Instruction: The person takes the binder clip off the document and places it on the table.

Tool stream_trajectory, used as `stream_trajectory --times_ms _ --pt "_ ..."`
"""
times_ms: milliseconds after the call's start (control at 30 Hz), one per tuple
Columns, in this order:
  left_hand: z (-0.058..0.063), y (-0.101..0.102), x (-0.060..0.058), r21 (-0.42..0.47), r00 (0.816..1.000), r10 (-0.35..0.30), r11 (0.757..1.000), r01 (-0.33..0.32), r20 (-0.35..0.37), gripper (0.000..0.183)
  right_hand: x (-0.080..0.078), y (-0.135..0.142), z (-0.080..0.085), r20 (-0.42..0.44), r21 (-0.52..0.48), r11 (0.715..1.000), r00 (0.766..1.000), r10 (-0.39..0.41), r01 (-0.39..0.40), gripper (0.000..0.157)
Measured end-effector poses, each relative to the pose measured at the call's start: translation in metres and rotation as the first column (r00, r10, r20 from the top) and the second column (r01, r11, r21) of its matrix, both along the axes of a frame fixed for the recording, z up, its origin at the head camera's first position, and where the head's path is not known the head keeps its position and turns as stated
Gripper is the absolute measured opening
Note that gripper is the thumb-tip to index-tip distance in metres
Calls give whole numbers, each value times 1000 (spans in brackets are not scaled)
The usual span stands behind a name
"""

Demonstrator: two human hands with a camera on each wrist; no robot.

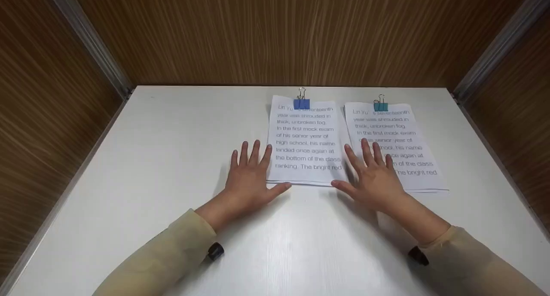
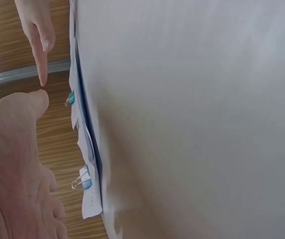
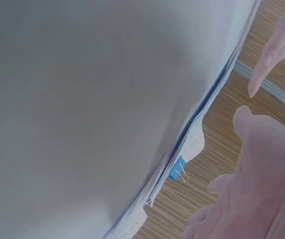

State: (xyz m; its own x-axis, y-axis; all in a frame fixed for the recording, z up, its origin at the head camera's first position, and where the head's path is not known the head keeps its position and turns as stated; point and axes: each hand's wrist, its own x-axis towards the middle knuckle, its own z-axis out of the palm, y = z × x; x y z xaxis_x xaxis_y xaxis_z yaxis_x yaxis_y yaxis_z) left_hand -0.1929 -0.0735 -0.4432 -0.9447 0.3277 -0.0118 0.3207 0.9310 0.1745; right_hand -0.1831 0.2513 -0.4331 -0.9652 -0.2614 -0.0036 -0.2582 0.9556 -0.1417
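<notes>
Two stacks of printed paper lie side by side on the white table. The left paper stack (image 1: 305, 137) has a blue binder clip (image 1: 301, 104) on its top edge, the right paper stack (image 1: 419, 152) a teal binder clip (image 1: 380, 107). My left hand (image 1: 247, 182), fingers spread, is at the left stack's lower left corner. Spread likewise, my right hand (image 1: 378, 184) covers part of the right stack's text, its thumb by the left stack's lower right corner. Both wrist views show the palms apart from the sheets, seen edge-on. Neither hand holds anything.
Brown wood-grain panels (image 1: 275, 38) enclose the table (image 1: 172, 128) at the back and both sides, with metal strips (image 1: 92, 42) at the corners. A small black object (image 1: 215, 251) shows under the left sleeve, another black object (image 1: 418, 256) under the right.
</notes>
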Motion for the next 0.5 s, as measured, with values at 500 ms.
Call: stream_trajectory --times_ms 500 --pt "2 3 -14 9 1000 -23 1000 23 -12 107 -14 -2 3 14 8 1000 1000 0 0 102"
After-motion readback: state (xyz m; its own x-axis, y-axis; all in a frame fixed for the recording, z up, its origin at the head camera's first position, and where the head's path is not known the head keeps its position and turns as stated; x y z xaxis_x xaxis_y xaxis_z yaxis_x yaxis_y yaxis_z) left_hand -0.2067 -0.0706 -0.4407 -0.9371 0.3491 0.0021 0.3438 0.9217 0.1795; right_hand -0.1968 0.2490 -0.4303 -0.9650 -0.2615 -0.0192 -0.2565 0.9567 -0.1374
